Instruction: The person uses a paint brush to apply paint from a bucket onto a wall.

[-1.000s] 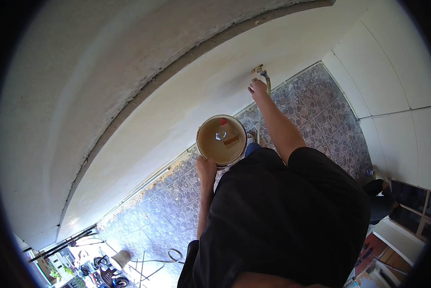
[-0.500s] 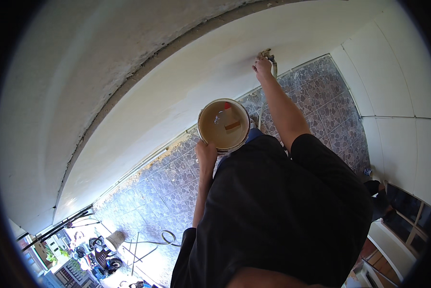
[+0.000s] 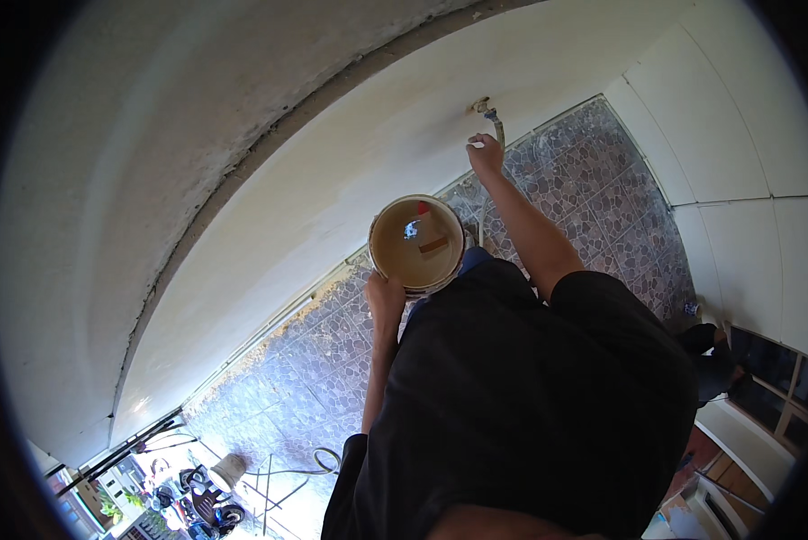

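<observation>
My left hand [image 3: 386, 299] grips the near left rim of a round, pale bucket [image 3: 374, 256]. Murky, yellowish water [image 3: 415, 261] fills part of it, with a bright reflection on the surface. In the water lies an object with a red end [image 3: 424, 208] and a brown strip [image 3: 434, 244]; its kind is unclear. Beyond the bucket, my right hand [image 3: 486, 155] is off the wall tap [image 3: 483, 106], just below it. Its fingers are loosely curved, with a gap between thumb and forefinger, and nothing shows in them. A hose [image 3: 499, 133] hangs from the tap.
A cream wall [image 3: 314, 207] runs along the left above the stone-patterned tile floor [image 3: 575, 180]. Pale panels [image 3: 746, 135] stand at the right. At the lower left are another bucket [image 3: 228, 471], a coiled hose [image 3: 327, 460] and a motorbike [image 3: 201, 504]. Another person [image 3: 714, 364] is partly visible at right.
My right hand has let go of the tap and drawn back toward me. My left hand still holds the bucket, and the view has shifted slightly.
</observation>
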